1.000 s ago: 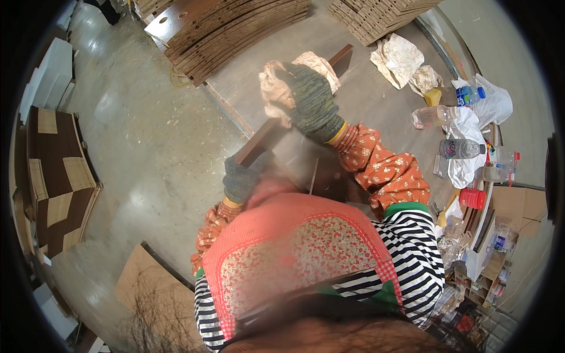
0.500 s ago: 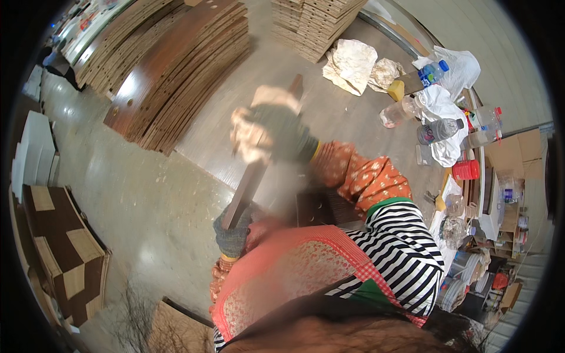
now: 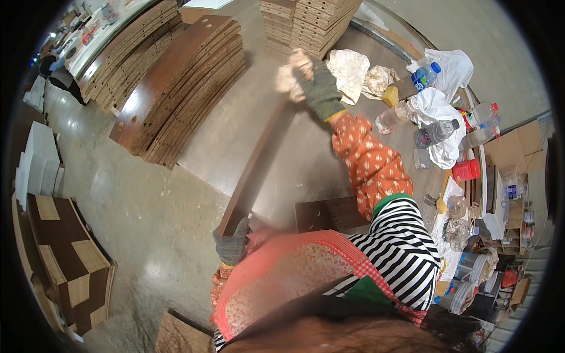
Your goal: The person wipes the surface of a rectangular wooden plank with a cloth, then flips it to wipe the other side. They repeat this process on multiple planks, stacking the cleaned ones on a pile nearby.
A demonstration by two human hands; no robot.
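A long, narrow dark brown board (image 3: 254,167) slants across the work surface, its near end beside my body. My left hand (image 3: 232,244), in a grey glove, is closed around that near end. Out toward the far end, my right hand (image 3: 321,88) wears a dark green glove and grips a crumpled cream rag (image 3: 287,85). Motion blurs the rag and the fingers there; the rag appears to lie against the board's far end. Close to my apron lies another dark brown panel (image 3: 329,215), partly covered by my right sleeve.
Curved brown boards (image 3: 182,88) are stacked at far left, with more board stacks (image 3: 312,23) at the back. Crumpled cloths (image 3: 347,73), a yellow block (image 3: 389,94), plastic bottles (image 3: 435,133) and a red container (image 3: 466,170) crowd the right side. A brown-and-tan stack (image 3: 70,259) stands at left.
My right hand has moved away from me with the rag, from mid-board to its far end. More of the board now shows; my left hand stays at the near end.
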